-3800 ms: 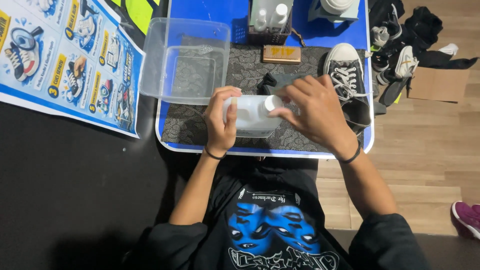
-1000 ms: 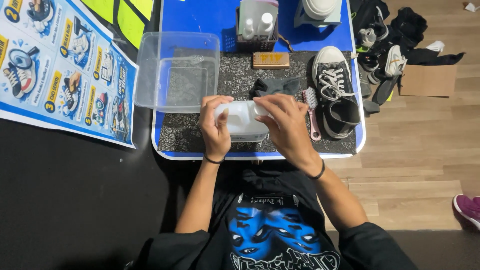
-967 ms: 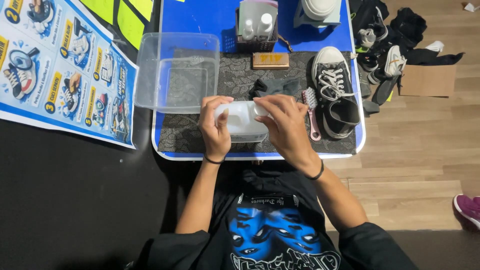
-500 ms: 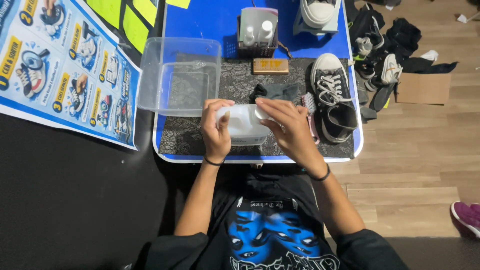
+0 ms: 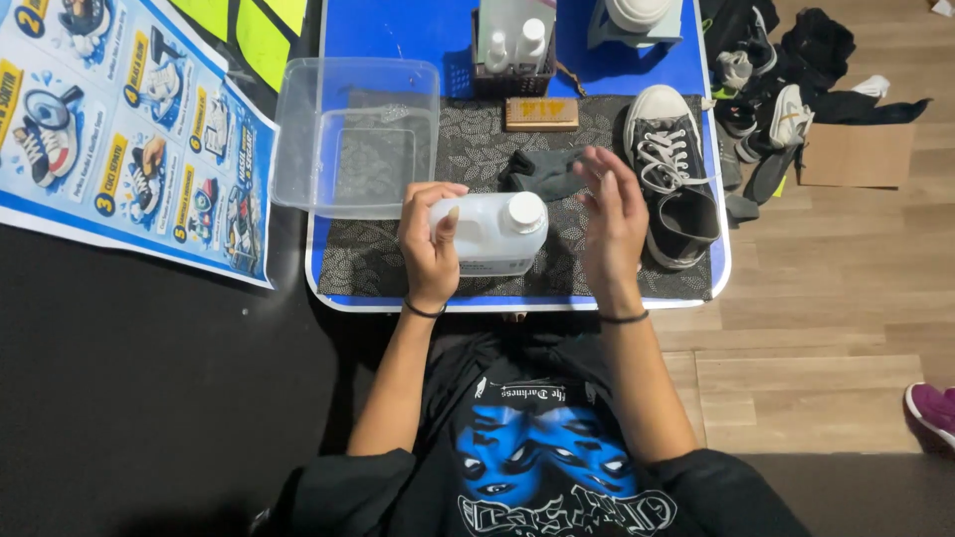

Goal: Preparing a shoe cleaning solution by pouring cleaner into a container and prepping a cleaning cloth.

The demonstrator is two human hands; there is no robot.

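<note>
My left hand (image 5: 430, 237) grips a white plastic jug (image 5: 495, 235) with a white screw cap, held over the patterned mat (image 5: 468, 159) on the small blue table (image 5: 418, 30). My right hand (image 5: 612, 221) hovers just right of the jug, fingers spread, holding nothing. A dark grey cloth (image 5: 542, 171) lies on the mat behind the jug. A black-and-white sneaker (image 5: 669, 177) sits at the mat's right edge, next to my right hand. An empty clear plastic tub (image 5: 356, 134) stands at the left of the mat.
A wooden brush (image 5: 540, 113) and a caddy with white bottles (image 5: 512, 48) sit at the back of the table. A pictured instruction poster (image 5: 109, 129) lies on the dark floor at left. More shoes and dark clothes (image 5: 786, 89) are piled on the wood floor at right.
My right hand has come off the jug's cap and opened to the right; the cap now shows. My left hand still holds the jug.
</note>
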